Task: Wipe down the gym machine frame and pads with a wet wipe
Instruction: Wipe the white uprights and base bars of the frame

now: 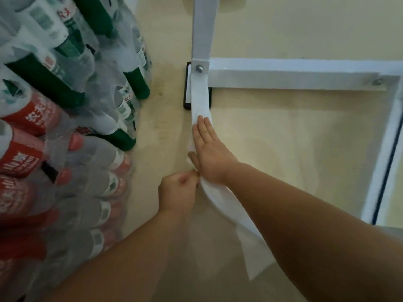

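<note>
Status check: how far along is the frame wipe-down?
Done: nothing here shows which parts are already wiped. In hand: the right hand presses the wipe flat along the left bar, while the left hand pinches its edge. Probably left: the crossbar, right bar and upright. No pads are in view.

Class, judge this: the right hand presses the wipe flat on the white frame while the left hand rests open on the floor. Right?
No: the head view shows the left hand pinching the edge of the wipe; the rest holds.
</note>
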{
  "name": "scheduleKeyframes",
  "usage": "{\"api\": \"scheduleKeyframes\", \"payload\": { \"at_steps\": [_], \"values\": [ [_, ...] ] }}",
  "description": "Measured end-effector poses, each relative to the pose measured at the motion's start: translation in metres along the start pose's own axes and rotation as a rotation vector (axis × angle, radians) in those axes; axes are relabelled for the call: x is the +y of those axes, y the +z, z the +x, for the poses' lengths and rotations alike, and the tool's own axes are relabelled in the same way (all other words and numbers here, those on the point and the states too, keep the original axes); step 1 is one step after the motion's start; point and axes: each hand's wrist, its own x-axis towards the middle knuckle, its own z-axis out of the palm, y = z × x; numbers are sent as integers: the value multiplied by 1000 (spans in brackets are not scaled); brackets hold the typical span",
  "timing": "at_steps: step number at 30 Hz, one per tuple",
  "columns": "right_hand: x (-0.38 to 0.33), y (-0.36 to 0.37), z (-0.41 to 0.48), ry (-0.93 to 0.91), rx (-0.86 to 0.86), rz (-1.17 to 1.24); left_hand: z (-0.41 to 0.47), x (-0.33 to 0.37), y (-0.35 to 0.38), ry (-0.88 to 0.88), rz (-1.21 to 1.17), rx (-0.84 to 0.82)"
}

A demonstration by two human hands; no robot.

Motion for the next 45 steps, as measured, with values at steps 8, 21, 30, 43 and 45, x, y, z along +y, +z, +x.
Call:
{"api": "scheduleKeyframes", "payload": {
  "at_steps": [8,21,30,43,45],
  "values": [
    [10,11,-9,156,70,645,35,41,44,-131,-95,281],
    [47,-15,74,132,114,896,55,43,68,-163,321,518],
    [45,-3,64,114,139,1038,53,43,69,-160,347,509],
    [47,14,46,107,68,1005,51,44,66,-223,244,486],
    [46,9,49,107,93,1011,50,44,67,-235,252,463]
  ]
}}
